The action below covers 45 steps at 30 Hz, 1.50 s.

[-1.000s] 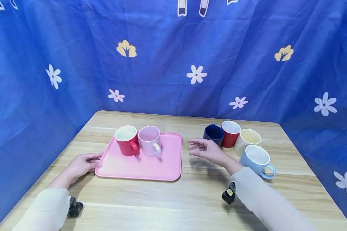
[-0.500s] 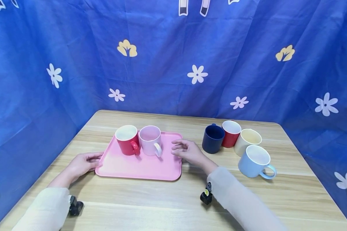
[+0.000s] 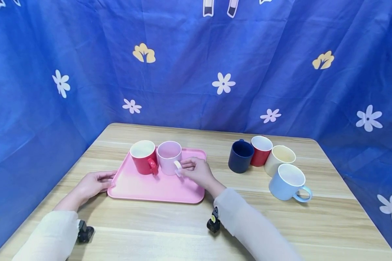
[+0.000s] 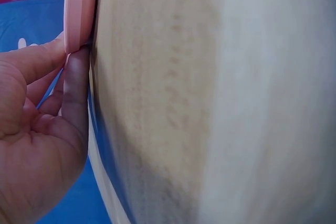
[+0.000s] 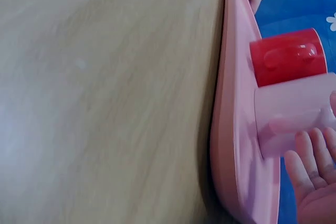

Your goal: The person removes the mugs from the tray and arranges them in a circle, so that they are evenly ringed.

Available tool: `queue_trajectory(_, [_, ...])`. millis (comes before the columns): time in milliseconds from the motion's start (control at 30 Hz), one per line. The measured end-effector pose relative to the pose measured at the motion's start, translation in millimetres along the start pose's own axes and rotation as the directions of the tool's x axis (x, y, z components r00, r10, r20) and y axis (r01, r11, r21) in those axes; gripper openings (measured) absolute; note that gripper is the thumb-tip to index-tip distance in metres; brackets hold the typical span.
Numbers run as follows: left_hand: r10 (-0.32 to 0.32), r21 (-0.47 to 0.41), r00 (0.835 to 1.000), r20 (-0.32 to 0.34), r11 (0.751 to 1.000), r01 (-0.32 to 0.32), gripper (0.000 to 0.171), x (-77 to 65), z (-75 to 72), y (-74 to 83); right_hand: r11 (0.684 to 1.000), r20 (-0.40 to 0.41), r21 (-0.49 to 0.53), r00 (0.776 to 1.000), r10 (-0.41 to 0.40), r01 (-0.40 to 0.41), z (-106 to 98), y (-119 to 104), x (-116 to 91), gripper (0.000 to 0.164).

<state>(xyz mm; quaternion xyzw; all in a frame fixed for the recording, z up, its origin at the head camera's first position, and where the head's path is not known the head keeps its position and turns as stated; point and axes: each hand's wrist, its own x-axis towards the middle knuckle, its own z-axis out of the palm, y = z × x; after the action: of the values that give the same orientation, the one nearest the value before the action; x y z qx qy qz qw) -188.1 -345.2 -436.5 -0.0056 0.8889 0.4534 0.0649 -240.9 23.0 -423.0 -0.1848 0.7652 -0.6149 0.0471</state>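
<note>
A pink tray [image 3: 150, 190] lies on the table, bearing a red mug [image 3: 141, 163] and, on its right, a pale pink mug [image 3: 165, 165]. My left hand [image 3: 92, 186] pinches the tray's left edge; the left wrist view has thumb and finger [image 4: 77, 85] meeting at the rim. Over the tray's right part, my right hand [image 3: 197, 173] is at the pale pink mug's handle, fingertips overlapping it. In the right wrist view that hand [image 5: 317, 182] has its fingers extended and spread beside the mug, not curled round it.
To the right stand a navy mug [image 3: 240, 161], another red mug [image 3: 260, 157], a cream mug [image 3: 272, 166] and a light blue mug [image 3: 282, 186], close together. A blue patterned cloth [image 3: 196, 90] hangs behind the wooden table [image 3: 170, 232] and along its sides.
My right hand has moved left, from in front of the navy mug across the tray's right edge to the pale pink mug's handle. The left hand and the mugs have stayed put.
</note>
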Motion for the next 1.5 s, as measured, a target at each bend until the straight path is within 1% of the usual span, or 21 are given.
queue_trajectory(167, [0.015,-0.009,1.000,-0.001,1.000,-0.015,0.057,0.8,0.3,0.0,0.993,-0.026,-0.117,1.000,-0.006,0.003,8.5,-2.2,2.5,0.027])
queue_trajectory(267, [0.019,-0.012,1.000,0.001,1.000,-0.019,0.057,0.6,0.3,0.9,0.985,-0.036,-0.172,0.999,0.004,-0.010,11.9,-2.7,3.4,0.024])
queue_trajectory(467, [0.013,0.015,1.000,0.001,1.000,-0.013,0.058,-0.5,0.2,2.1,0.978,-0.060,-0.205,0.998,0.013,-0.025,15.9,-1.9,1.6,0.021])
queue_trajectory(667, [-0.002,0.003,1.000,0.008,1.000,0.002,0.058,0.3,0.9,-0.4,0.973,-0.066,-0.229,0.997,-0.035,0.019,13.4,1.5,-3.0,0.014])
queue_trajectory(867, [0.019,0.015,1.000,-0.002,1.000,-0.019,0.057,-0.8,1.0,-0.3,0.968,-0.063,-0.240,0.994,-0.086,0.068,4.5,-1.3,-7.4,0.013])
queue_trajectory(1033, [0.014,-0.022,1.000,0.004,1.000,-0.014,0.057,-1.3,1.5,0.6,0.972,-0.065,-0.219,0.992,-0.105,0.088,-5.7,-10.1,-10.6,0.015])
queue_trajectory(1133, [0.018,-0.035,1.000,0.006,0.999,-0.018,0.057,-1.2,1.6,0.1,0.968,-0.059,-0.226,0.990,-0.126,0.109,-13.0,-14.2,-13.8,0.017])
queue_trajectory(1300, [0.021,-0.046,1.000,0.009,0.999,-0.020,0.057,-0.2,1.0,-1.1,0.958,-0.032,-0.246,0.986,-0.161,0.149,-27.5,-17.6,-22.5,0.020])
queue_trajectory(1500, [0.013,-0.044,1.000,0.017,0.999,-0.013,0.057,1.2,0.7,-0.7,0.966,-0.008,-0.203,0.986,-0.167,0.162,-44.5,-17.8,-37.6,0.019])
